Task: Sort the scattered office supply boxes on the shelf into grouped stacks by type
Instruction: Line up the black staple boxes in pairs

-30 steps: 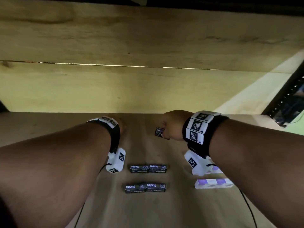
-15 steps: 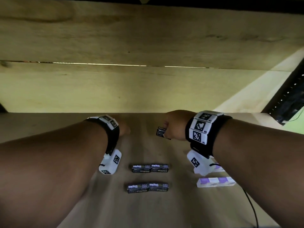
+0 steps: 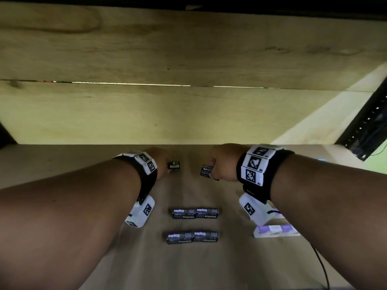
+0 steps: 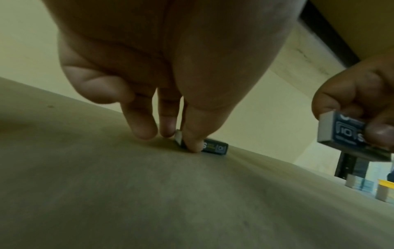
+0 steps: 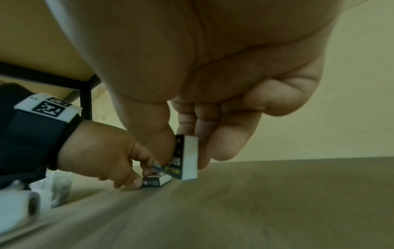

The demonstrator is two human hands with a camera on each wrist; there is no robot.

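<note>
Small black staples boxes lie on the wooden shelf (image 3: 146,258). My left hand (image 3: 166,166) pinches one staples box (image 3: 174,165) that lies flat on the shelf; in the left wrist view the left hand (image 4: 181,141) has its thumb and fingertips on this box (image 4: 215,148). My right hand (image 3: 211,170) grips a second staples box (image 3: 206,171) just off the shelf. The right wrist view shows the right hand (image 5: 184,160) holding that box (image 5: 188,158) tilted on edge between thumb and fingers.
Two rows of paired staples boxes lie nearer me, one row (image 3: 195,213) behind the other (image 3: 192,237). A white and purple box (image 3: 276,231) sits at the right under my forearm. The shelf's back wall (image 3: 188,114) stands close behind both hands.
A staples box now shows at my left fingertips, where none showed before. My right hand keeps its box in about the same place.
</note>
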